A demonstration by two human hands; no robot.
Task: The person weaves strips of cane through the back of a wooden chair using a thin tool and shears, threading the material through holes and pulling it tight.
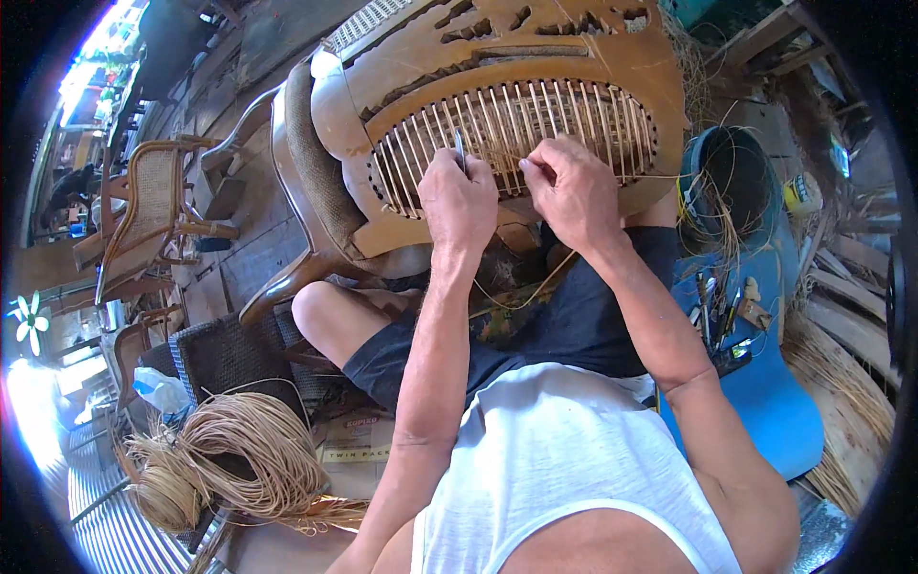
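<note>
At twelve o'clock, left hand (pixel 459 199) fingers grip a slim metal tool (pixel 460 145); right hand (pixel 577 196) looks pinched, can't tell on what. Cane strands (pixel 513 110) run just beyond, across the chair back (pixel 623 67): I'd pull them evenly taut.

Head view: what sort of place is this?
Probably a furniture-weaving workshop: there's a carved wooden frame strung with strands, a large cane-like coil and a woven-backed chair.
</note>
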